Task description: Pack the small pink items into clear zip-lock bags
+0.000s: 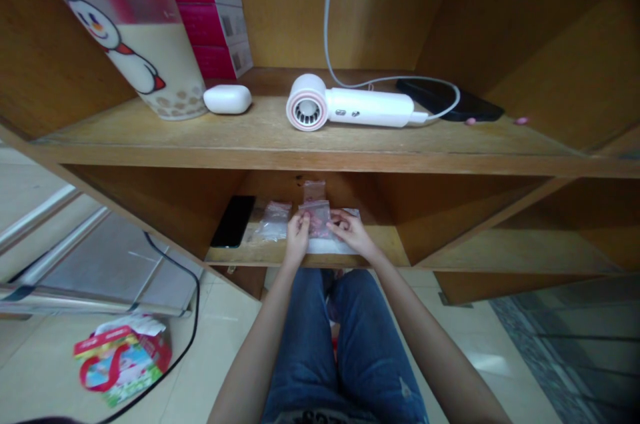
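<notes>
In the lower compartment a small clear zip bag point(319, 214) with pink bits inside is held upright over a white sheet point(330, 247). My left hand point(298, 235) pinches its left edge. My right hand point(351, 232) has thumb and fingers closed at its right side, near the bottom corner. Behind it a similar bag point(315, 191) with a pinkish look rests toward the back wall. Several flat clear bags point(275, 221) lie left of my left hand, and beyond them is a black phone point(234, 221).
On the shelf above stand a bubble tea cup point(150, 71), pink boxes point(215, 31), a white earbud case point(227, 99), a white hair dryer point(350, 107) with its cord, and a black pouch point(450, 101). A colourful bag point(123, 357) and a black cable point(193, 324) are on the floor.
</notes>
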### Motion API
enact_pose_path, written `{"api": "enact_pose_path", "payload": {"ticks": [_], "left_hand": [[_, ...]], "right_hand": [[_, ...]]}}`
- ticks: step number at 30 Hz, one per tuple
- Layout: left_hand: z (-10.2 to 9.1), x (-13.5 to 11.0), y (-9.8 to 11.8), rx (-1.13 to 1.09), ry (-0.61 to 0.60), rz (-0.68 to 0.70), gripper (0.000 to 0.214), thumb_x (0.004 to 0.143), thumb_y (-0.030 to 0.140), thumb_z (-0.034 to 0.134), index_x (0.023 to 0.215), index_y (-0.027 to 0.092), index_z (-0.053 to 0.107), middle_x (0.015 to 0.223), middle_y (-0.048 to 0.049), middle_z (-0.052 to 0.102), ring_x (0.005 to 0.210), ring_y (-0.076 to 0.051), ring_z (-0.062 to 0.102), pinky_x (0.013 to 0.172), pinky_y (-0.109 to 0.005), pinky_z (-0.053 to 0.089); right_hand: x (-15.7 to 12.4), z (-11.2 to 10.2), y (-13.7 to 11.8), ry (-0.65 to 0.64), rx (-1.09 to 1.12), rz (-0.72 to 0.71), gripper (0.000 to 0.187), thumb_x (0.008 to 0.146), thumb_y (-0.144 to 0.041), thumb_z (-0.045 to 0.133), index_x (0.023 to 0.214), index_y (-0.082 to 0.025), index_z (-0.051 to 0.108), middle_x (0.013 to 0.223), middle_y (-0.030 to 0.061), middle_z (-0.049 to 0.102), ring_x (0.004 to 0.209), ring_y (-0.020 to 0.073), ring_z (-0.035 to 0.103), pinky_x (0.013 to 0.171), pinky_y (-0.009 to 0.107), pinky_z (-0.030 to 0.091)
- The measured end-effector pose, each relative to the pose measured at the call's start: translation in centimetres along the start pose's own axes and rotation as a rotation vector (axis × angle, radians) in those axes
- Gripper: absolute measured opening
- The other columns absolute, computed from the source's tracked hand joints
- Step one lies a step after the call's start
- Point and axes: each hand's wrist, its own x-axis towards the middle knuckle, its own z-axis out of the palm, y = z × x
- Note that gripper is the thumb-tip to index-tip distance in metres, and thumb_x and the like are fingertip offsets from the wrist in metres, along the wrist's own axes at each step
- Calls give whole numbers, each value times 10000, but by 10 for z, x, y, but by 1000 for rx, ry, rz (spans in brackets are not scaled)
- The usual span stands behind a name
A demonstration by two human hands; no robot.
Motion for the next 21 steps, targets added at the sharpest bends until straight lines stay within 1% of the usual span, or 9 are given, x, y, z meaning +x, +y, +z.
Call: {"api": "enact_pose_path", "payload": {"ticks": [1,3,5,7,9,12,14,17,21], "left_hand": [[0,2,-1,21,41,4,336,812,464,433,796,153,559,686,-28,599,621,-131,558,590,-238,442],[-2,6,-4,70,100,43,324,821,449,428,905,160,549,809,-49,605,738,-142,571,673,-248,448],[-3,6,-6,74,137,99,354,841,418,408,1088,174,475,988,-75,582,892,-149,557,787,-265,432],[-5,4,-10,61,157,134,404,849,398,402,1187,178,387,1070,-92,549,950,-150,540,840,-279,415],[-5,1,-14,74,150,131,384,847,397,405,1155,167,413,1022,-94,562,901,-152,553,823,-286,424],[-4,-1,-19,110,86,90,338,835,409,423,1053,160,490,881,-69,593,789,-152,572,756,-287,445],[-2,-1,-23,111,46,56,343,825,415,436,1048,162,499,819,-50,601,738,-150,579,716,-284,453],[0,0,-25,108,8,29,347,810,416,457,1040,162,509,803,-44,607,721,-149,586,693,-280,456],[1,0,-22,124,-38,23,328,790,407,489,999,159,536,814,-48,622,730,-151,586,689,-277,454]], "right_hand": [[1,0,3,-41,1,8,354,693,-397,613,955,-160,617,665,-3,602,416,63,416,377,184,311],[6,-1,9,-75,0,27,268,697,-383,603,841,-160,638,655,4,608,436,75,445,396,192,341],[16,-3,12,-14,-4,21,201,687,-352,605,779,-177,642,666,8,621,474,91,488,435,205,382],[32,-7,13,83,-2,-19,141,661,-312,620,742,-200,645,696,10,638,551,112,541,521,229,435],[52,-10,14,137,-2,-71,100,615,-284,647,678,-206,642,702,10,647,633,133,574,624,261,459],[79,-12,17,122,-7,-65,107,601,-298,645,636,-197,637,664,10,646,637,145,580,650,292,464],[91,-11,21,112,-4,-75,129,605,-311,640,648,-189,641,678,17,652,648,148,585,659,299,465],[99,-10,28,115,-37,-83,144,595,-318,648,641,-182,641,677,23,657,646,149,586,664,299,463],[102,-8,33,124,-88,-74,131,595,-309,646,629,-183,640,687,24,669,644,148,589,663,292,463]]}}
